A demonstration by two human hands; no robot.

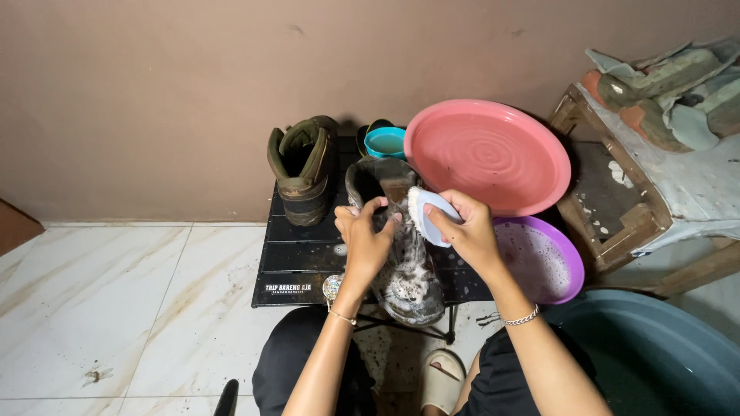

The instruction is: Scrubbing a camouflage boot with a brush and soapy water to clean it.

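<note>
Our left hand (364, 243) fingers clasp the soapy boot (401, 254) at the tabletop (297, 258) front edge; right hand (466, 231) fingers hold the brush (428, 216); open tiled floor (123, 308) lies left.

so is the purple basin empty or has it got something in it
Not empty: the purple basin holds sudsy water, with white foam speckling its inside. How deep the water is cannot be told.
</note>
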